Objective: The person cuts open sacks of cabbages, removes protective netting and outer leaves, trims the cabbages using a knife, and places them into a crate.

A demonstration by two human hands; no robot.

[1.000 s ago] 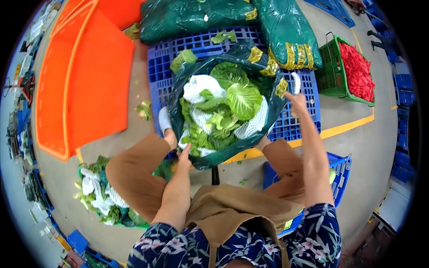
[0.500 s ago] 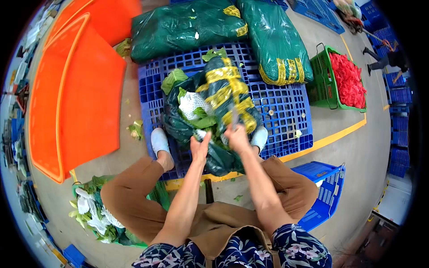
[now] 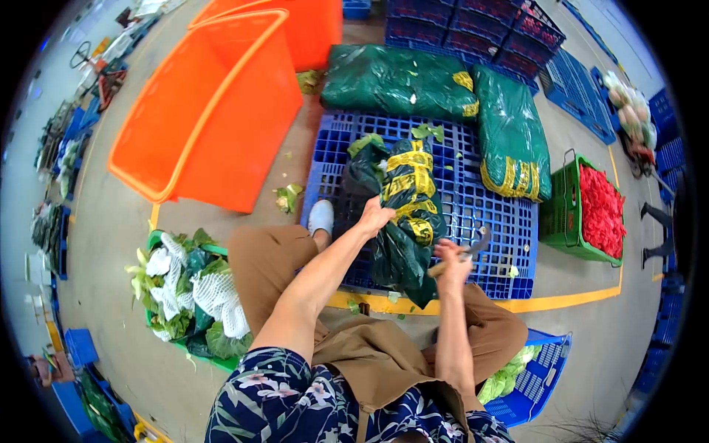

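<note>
A dark green plastic bag (image 3: 402,247) with yellow printed bands lies folded over on the blue pallet (image 3: 473,273), between my feet. My left hand (image 3: 378,217) grips the bag's left edge beside the yellow bands. To the right of the bag, my right hand (image 3: 452,266) is closed around the handle of a curved knife (image 3: 476,245), its blade pointing up and right. Some cabbage leaf (image 3: 365,144) shows at the bag's far left end. Whatever else the bag contains is hidden.
Two full green bags (image 3: 399,81) lie along the pallet's far side. Orange bins (image 3: 214,111) stand left, a green crate of leaves and white netting (image 3: 159,240) at lower left, a green crate with red material (image 3: 565,207) right, a blue basket (image 3: 535,384) lower right. A person's legs (image 3: 657,236) show far right.
The open bag of cabbage and netting has been folded over, covering its contents. My left hand has moved up its left side; my right hand has moved off to the right with the knife.
</note>
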